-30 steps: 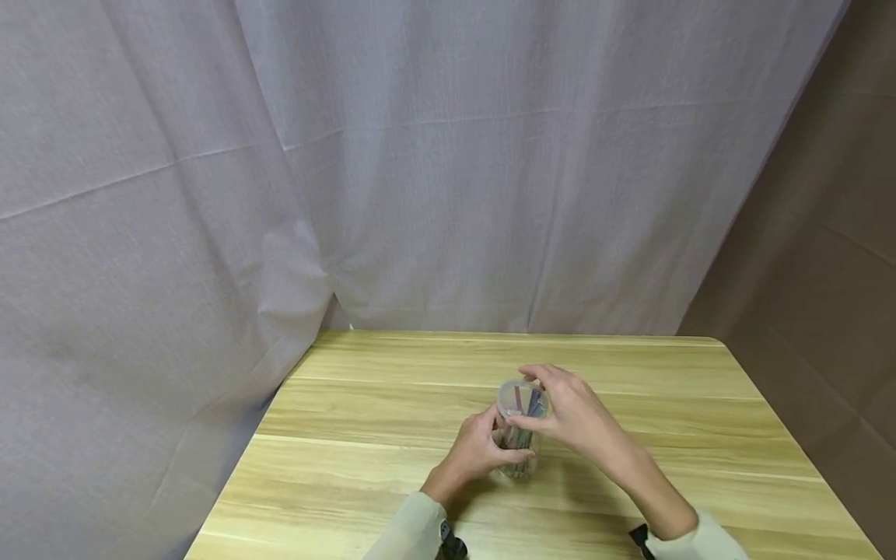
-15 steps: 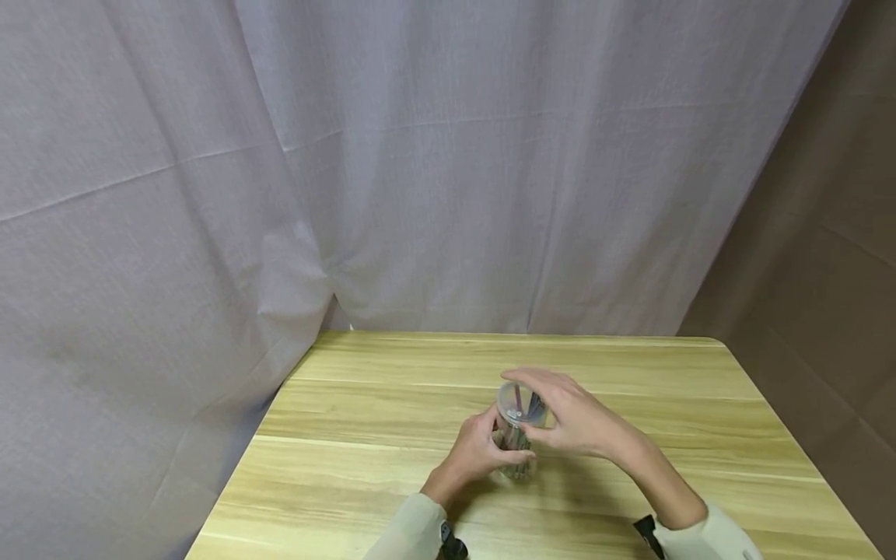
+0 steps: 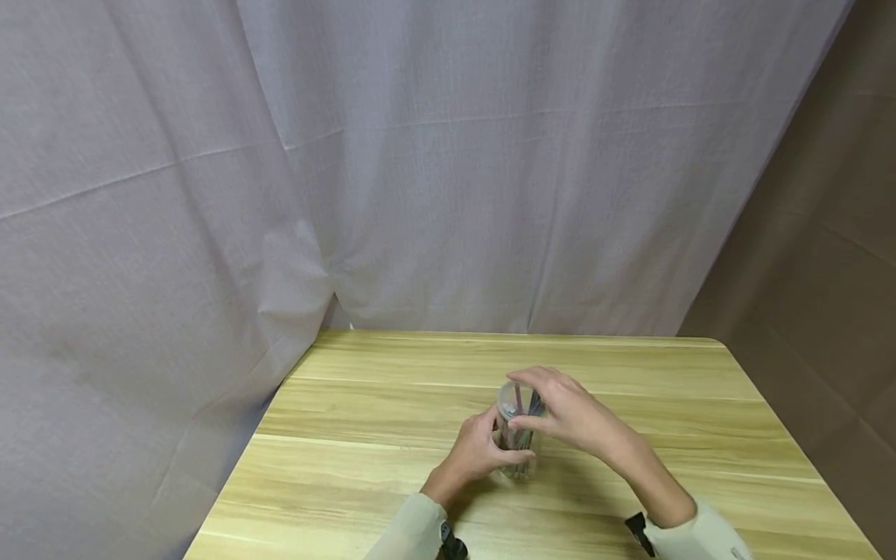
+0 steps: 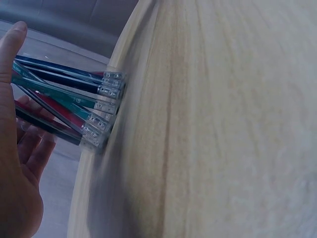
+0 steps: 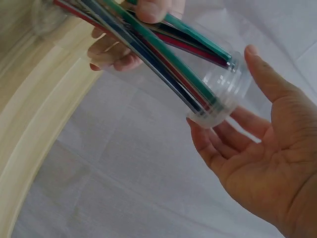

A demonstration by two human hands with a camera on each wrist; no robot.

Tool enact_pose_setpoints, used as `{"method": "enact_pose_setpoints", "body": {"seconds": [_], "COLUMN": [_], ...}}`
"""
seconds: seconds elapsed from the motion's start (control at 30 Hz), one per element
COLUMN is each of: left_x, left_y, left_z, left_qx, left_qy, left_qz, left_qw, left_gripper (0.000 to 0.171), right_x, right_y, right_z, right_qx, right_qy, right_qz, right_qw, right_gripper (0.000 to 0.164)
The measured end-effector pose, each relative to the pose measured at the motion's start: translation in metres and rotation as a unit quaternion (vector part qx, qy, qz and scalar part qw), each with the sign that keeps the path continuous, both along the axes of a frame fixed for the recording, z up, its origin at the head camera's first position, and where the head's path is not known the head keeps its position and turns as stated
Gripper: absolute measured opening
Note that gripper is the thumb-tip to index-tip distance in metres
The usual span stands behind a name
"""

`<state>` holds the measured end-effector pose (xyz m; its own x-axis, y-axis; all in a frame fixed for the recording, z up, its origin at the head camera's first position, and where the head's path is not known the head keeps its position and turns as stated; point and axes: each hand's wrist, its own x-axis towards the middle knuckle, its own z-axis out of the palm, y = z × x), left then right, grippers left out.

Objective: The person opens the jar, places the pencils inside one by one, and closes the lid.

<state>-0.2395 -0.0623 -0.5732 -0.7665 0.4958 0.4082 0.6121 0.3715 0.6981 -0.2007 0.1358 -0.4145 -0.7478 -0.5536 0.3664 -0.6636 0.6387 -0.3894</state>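
Observation:
Near the front of the table stands a clear plastic jar holding several slim pencils in green, red and dark blue; one is marked HB. My left hand grips the jar's side, thumb across its front and fingers behind. On top is a clear round lid. My right hand reaches over from the right and grips the lid's rim between thumb and fingers. In the right wrist view, the thumb lies on one side of the rim and the fingertips on the other.
The jar stands on a light wood-grain table. A grey curtain hangs behind it and down its left side. To the right is a brownish cloth. A black strap is on the right wrist.
My right hand has turned about the lid: its fingers loosened and shifted round the rim half a second ago, then closed on it again. My left hand and the jar stay in place.

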Motion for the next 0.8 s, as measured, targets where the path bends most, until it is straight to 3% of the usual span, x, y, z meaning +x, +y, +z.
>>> {"method": "enact_pose_setpoints", "body": {"seconds": [0.2,0.4,0.57,0.8], "left_x": [-0.001,-0.001,-0.001,-0.002], "left_y": [0.000,0.001,0.001,0.002], "left_z": [0.000,-0.001,-0.002,0.000], "left_qx": [-0.001,-0.004,0.003,0.012], "left_qy": [0.000,-0.003,-0.005,-0.004], "left_qz": [0.005,0.006,0.003,-0.002], "left_qw": [1.0000,1.0000,1.0000,0.9999], "left_gripper": [0.079,0.080,0.074,0.061], "right_x": [0.003,0.003,0.005,0.007], "right_y": [-0.011,-0.019,-0.017,-0.004], "right_z": [-0.009,-0.018,-0.017,-0.001], "right_qx": [0.016,0.036,0.036,0.019], "right_qy": [0.046,0.083,0.078,0.003], "right_qz": [-0.068,-0.088,-0.069,-0.006], "right_qw": [0.996,0.992,0.994,1.000], "right_gripper": [0.067,0.061,0.063,0.070]}}
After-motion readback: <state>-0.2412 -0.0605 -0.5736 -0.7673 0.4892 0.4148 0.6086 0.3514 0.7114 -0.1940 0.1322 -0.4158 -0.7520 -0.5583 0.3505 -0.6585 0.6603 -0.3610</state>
